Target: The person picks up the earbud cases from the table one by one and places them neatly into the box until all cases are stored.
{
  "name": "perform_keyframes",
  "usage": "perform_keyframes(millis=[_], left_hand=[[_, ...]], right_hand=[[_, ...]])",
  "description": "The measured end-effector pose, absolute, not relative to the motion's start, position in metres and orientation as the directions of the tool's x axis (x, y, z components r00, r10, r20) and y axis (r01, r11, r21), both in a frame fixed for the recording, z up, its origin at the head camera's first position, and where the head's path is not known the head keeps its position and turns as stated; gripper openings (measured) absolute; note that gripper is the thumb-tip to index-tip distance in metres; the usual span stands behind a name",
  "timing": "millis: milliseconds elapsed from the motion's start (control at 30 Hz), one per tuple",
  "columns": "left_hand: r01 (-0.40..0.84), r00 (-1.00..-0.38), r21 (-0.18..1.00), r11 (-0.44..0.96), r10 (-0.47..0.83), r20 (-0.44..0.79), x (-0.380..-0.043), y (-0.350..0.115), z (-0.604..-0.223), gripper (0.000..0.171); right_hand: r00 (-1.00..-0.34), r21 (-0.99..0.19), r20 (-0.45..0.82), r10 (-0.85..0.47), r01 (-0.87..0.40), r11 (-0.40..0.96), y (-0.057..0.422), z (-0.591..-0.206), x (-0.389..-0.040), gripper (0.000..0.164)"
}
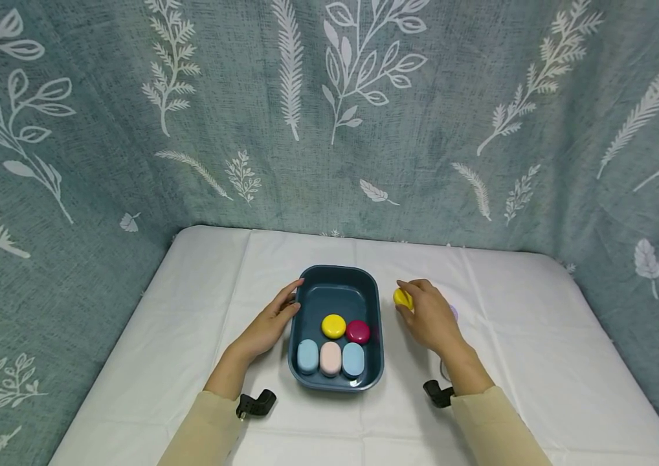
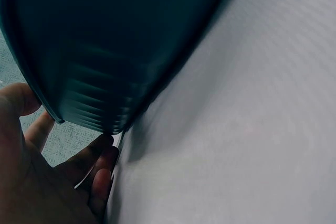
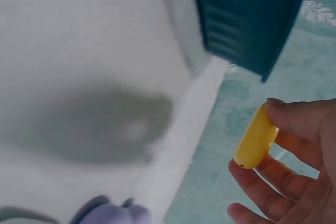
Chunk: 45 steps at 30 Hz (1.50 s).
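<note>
My right hand [image 1: 430,317] pinches a glossy yellow disc [image 3: 255,139] between thumb and fingers, off the table to the right of a dark blue tray [image 1: 338,285]. A small dark spot shows on the disc's edge in the right wrist view. My left hand [image 1: 265,329] touches the tray's left side, its fingers spread along the rim and outer wall. Inside the tray, a second yellow disc [image 1: 333,326] lies beside a crimson disc [image 1: 358,332]. Along the near end sit a blue rounded block [image 1: 308,356], a pink one [image 1: 331,358] and another blue one [image 1: 353,360].
A purple lobed piece [image 3: 113,214] lies on the white-covered table [image 1: 516,310], mostly hidden behind my right hand in the head view. A pale curved edge [image 1: 444,370] shows beside the right wrist. Patterned teal cloth [image 1: 318,175] hangs around the back and sides.
</note>
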<state>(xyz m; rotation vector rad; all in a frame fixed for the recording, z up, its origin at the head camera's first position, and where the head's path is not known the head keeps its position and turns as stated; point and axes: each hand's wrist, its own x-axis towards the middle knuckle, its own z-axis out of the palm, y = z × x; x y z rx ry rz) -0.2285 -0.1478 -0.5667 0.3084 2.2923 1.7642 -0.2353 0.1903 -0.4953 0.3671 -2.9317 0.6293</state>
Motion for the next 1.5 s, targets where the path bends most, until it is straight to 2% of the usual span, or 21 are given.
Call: perform_keyframes(millis=[267,600,1500], left_hand=[[0.042,-0.947,0.968,0.248,0.318,-0.041,-0.229,-0.147,-0.568,0.052],[0.033,-0.949,0.969,0.245,0.312,-0.047,-0.228,-0.147,-0.566,0.052],[0.011,-0.954,0.96,0.28,0.292,-0.074,-0.228,-0.147,-0.564,0.05]], right_hand=[[-0.961,-0.453,0.165,-0.223,-0.275,0.848,0.17,-0.477,-0.224,0.052],[-0.946,-0.471,0.164,-0.278,-0.323,0.821,0.15,-0.466,-0.215,0.055],[-0.894,-0.518,0.188,-0.408,-0.443,0.732,0.103,-0.476,-0.203,0.049]])
